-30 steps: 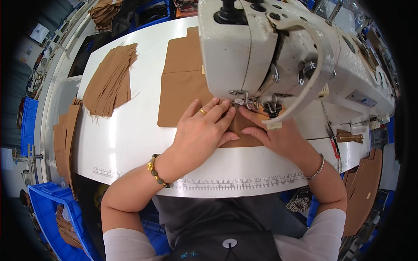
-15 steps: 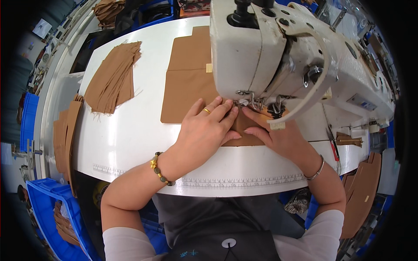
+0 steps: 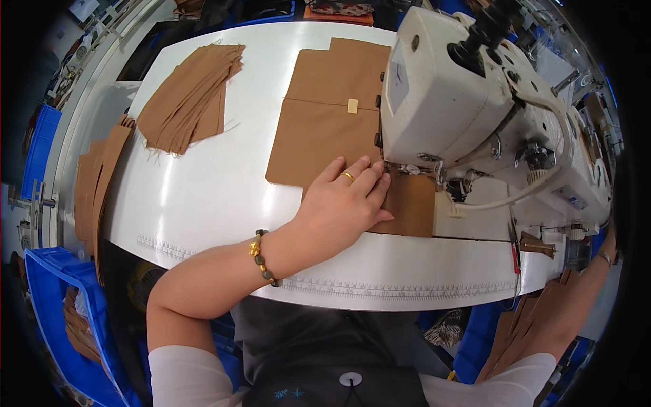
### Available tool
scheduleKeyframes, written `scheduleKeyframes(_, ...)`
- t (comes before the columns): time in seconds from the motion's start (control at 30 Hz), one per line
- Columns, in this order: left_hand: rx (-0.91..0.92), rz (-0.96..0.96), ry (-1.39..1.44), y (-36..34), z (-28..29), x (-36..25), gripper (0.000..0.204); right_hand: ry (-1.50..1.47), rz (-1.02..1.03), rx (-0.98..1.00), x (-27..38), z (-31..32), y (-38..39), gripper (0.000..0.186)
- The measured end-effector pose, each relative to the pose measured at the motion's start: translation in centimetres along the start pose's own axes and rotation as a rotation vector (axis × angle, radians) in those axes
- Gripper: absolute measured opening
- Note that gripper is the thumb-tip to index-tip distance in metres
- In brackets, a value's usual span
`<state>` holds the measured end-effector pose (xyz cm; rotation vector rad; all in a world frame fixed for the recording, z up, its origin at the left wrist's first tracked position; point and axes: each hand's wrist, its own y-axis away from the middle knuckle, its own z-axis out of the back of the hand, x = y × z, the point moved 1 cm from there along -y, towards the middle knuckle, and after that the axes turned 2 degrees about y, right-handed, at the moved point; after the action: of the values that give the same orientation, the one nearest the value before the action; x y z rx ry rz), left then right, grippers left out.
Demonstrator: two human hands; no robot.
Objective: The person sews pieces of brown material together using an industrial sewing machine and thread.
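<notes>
My left hand (image 3: 349, 203) lies flat on a brown fabric piece (image 3: 329, 136), its fingers stretched out and slightly apart beside the presser foot of a white sewing machine (image 3: 447, 88). The fabric has a seam across it and a small pale label (image 3: 352, 106). Part of it runs under the machine head, and a brown section (image 3: 415, 207) shows right of my fingers. My right arm reaches far out to the right, past the machine's end. Only part of my right hand (image 3: 612, 239) shows at the dark picture rim, beyond a bracelet; its fingers are hidden.
A fanned stack of brown fabric strips (image 3: 193, 98) lies on the white table (image 3: 203, 210) at left. More brown pieces (image 3: 102, 190) hang over the left edge. Red-handled snips (image 3: 515, 254) and a brown zipper (image 3: 538, 246) lie at right. A blue crate (image 3: 51, 271) stands lower left.
My right hand has left the fabric by the presser foot and swung far right. My left hand stays on the fabric. The view has shifted, so the machine appears farther right.
</notes>
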<state>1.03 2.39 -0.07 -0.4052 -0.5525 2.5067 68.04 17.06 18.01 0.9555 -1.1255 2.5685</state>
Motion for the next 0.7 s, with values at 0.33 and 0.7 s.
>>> scheduleKeyframes(0.33, 0.000, 0.020, 0.000, 0.2, -0.2, 0.0, 0.051, -0.234, -0.214, -0.120, -12.7, -1.1, 9.1, 0.054)
scheduleKeyframes(0.7, 0.008, 0.022, -0.012, 0.2, 0.0, -0.1, 0.051, -0.389, -0.384, -0.069, -10.4, 1.4, 0.6, 0.056)
